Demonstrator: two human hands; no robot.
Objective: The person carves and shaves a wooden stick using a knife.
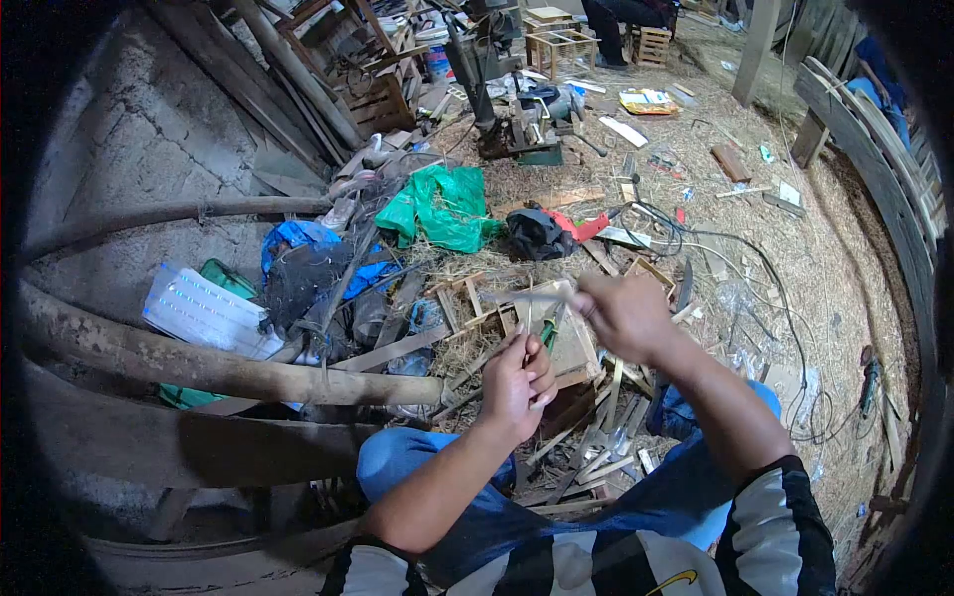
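My left hand (517, 382) is closed, its fingers pinching a thin wooden stick (528, 318) that points up and away from me. My right hand (631, 316) grips a knife (525, 296), whose pale blade is smeared by motion and reaches left across the top of the stick. Whether blade and stick touch, I cannot tell. Just beyond my left fingers is a green object (549, 336), partly hidden. Below both hands a wooden block (574, 350) stands between my knees, among wood scraps (606, 437).
A green plastic bag (442, 207) and a dark cloth bundle (540, 233) lie ahead. Bamboo poles (219, 366) run along my left. Black cable (765, 263) trails on the shavings at right. A machine (517, 119) stands farther back; other people (879, 79) are at the edges.
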